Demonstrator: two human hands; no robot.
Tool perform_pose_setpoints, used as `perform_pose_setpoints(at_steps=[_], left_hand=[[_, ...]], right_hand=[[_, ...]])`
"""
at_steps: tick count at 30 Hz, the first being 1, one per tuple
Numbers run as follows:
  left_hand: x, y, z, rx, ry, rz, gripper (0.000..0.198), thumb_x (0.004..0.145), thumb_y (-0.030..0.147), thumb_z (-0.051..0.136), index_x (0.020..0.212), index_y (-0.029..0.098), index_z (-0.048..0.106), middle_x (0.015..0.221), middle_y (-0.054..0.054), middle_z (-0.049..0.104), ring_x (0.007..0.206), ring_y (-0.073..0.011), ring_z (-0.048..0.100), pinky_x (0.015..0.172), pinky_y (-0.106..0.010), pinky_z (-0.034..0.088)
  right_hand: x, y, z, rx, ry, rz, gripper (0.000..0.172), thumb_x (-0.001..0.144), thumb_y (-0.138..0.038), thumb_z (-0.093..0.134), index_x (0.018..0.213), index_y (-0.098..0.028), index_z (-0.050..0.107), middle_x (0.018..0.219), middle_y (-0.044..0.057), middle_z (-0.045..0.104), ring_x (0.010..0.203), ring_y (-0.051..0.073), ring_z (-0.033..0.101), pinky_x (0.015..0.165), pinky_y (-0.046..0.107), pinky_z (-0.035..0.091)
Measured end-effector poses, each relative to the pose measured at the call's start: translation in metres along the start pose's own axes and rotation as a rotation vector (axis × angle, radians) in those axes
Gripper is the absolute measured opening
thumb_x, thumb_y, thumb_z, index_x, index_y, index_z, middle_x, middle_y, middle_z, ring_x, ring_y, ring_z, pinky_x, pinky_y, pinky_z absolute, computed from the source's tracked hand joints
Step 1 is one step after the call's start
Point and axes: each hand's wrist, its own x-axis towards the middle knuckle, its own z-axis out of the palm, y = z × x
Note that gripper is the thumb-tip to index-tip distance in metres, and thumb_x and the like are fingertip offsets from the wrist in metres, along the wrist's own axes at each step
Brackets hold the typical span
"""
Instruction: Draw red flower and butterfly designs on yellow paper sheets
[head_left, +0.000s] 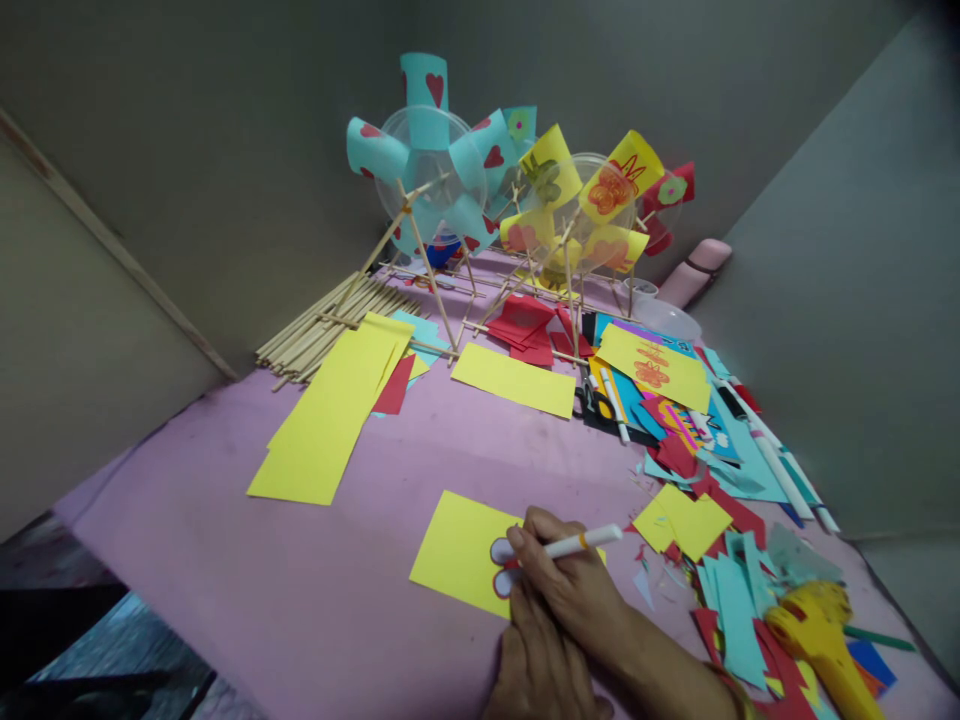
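Note:
My right hand [564, 578] is closed on a white marker pen [585, 542] with an orange band, its tip down on a yellow paper sheet [459, 548] near the table's front edge. A small white petal shape with red outline [501, 552] lies under the tip. My left hand [534, 668] rests flat on the sheet's near edge, just below the right hand, fingers stretched forward and pressed on the paper.
The pink table [300, 600] holds more yellow sheets [330, 420], a bundle of wooden sticks [330, 325], paper-bladed wheels on stick frames [435, 160], scissors [592, 395], several markers [772, 460], coloured paper scraps [735, 600] and a yellow glue gun [821, 625].

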Motion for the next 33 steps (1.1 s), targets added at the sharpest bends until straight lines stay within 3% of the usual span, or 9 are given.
perform_pose_setpoints(at_steps=[11, 22, 33], left_hand=[[-0.0031, 0.0004, 0.0002, -0.021, -0.026, 0.021, 0.046, 0.095, 0.041, 0.037, 0.078, 0.012, 0.069, 0.075, -0.009, 0.074, 0.068, -0.0216, 0.069, 0.065, -0.032, 0.041], [-0.0020, 0.0006, 0.0008, -0.025, -0.008, 0.017, 0.051, 0.098, 0.032, 0.028, 0.073, 0.013, 0.068, 0.070, -0.008, 0.073, 0.064, -0.0195, 0.068, 0.063, -0.032, 0.039], [-0.0041, 0.0025, 0.0006, -0.020, 0.002, 0.004, 0.043, 0.094, 0.037, 0.038, 0.075, 0.013, 0.069, 0.069, -0.009, 0.073, 0.062, -0.0205, 0.067, 0.066, -0.031, 0.041]], right_hand=[[0.0021, 0.0036, 0.0016, 0.007, -0.016, 0.013, 0.044, 0.088, -0.057, 0.050, 0.065, -0.021, 0.040, 0.068, -0.001, 0.060, 0.054, 0.013, 0.065, 0.045, 0.020, 0.044], [0.0044, 0.0038, 0.0028, -0.046, -0.031, -0.022, 0.043, 0.090, -0.056, 0.048, 0.064, -0.022, 0.039, 0.060, -0.003, 0.053, 0.051, 0.012, 0.061, 0.045, 0.019, 0.043], [0.0066, 0.0021, 0.0036, -0.092, -0.034, -0.034, 0.045, 0.088, -0.059, 0.048, 0.064, -0.022, 0.041, 0.055, -0.005, 0.050, 0.048, 0.012, 0.058, 0.043, 0.019, 0.041]])
